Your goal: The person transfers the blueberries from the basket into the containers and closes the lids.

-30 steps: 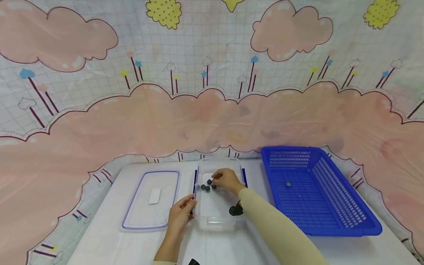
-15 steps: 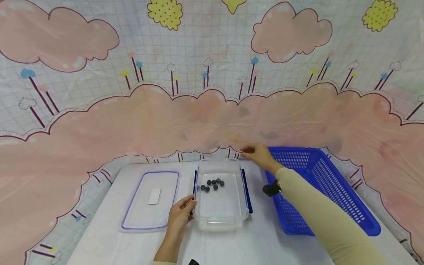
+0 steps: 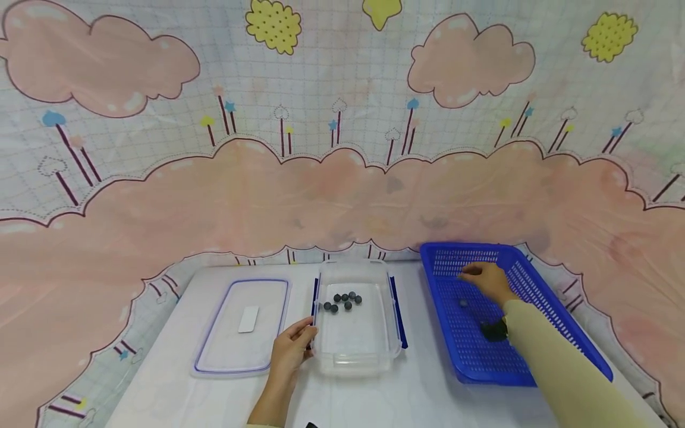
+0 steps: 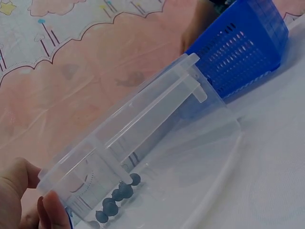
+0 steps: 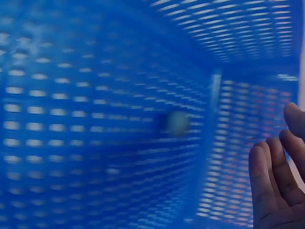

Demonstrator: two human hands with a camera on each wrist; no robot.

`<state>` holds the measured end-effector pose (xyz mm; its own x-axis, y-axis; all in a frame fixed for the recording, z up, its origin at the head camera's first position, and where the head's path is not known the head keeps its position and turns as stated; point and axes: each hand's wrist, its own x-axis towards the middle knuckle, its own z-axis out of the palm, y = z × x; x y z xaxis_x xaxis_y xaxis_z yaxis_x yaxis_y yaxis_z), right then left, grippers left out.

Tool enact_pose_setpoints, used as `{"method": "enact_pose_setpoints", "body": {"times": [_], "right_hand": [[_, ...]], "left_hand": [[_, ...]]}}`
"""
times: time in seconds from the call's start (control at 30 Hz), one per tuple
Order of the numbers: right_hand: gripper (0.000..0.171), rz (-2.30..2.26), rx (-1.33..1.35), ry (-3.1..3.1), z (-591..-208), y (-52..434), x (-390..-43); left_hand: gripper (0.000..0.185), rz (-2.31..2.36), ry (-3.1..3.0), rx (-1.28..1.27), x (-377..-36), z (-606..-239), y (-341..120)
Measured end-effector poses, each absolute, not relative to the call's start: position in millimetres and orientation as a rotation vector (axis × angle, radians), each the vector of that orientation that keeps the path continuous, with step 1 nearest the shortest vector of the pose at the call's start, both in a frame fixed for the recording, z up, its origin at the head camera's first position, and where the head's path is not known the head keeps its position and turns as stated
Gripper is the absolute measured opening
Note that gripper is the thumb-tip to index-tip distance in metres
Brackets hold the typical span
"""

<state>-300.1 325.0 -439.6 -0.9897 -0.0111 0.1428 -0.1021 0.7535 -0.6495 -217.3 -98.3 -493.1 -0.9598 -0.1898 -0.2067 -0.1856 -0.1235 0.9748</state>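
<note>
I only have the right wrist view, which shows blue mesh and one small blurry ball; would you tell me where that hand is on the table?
Observer: The right hand is over the blue basket, near the one ball lying in it.
Operator: Thank you. What is the other hand doing?
Observer: The left hand holds the near left corner of a clear box.
Operator: Is anything inside that box?
Observer: Yes, several dark balls lie grouped toward its far end.
Operator: And where is its lid?
Observer: The lid lies flat on the table, left of the box.
</note>
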Motion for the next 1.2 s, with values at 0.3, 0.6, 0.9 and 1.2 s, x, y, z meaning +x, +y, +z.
{"method": "enact_pose_setpoints", "body": {"times": [0.3,0.6,0.9,1.2], "right_hand": [[0.029,0.940,0.023,-2.928,-481,333,-294],[0.017,0.907,0.000,-2.970,-486,332,-295],[0.017,0.951,-0.013,-2.947,-486,330,-294],[0.016,0.967,-0.023,-2.952,-489,331,-294]], "left_hand": [[0.040,-2.294,-2.092,0.461,-216,-493,-97],[0.039,-2.285,-2.101,0.462,-217,-492,-97],[0.040,-2.284,-2.111,0.467,-217,-491,-99],[0.039,-2.288,-2.114,0.467,-217,-493,-99]]}}
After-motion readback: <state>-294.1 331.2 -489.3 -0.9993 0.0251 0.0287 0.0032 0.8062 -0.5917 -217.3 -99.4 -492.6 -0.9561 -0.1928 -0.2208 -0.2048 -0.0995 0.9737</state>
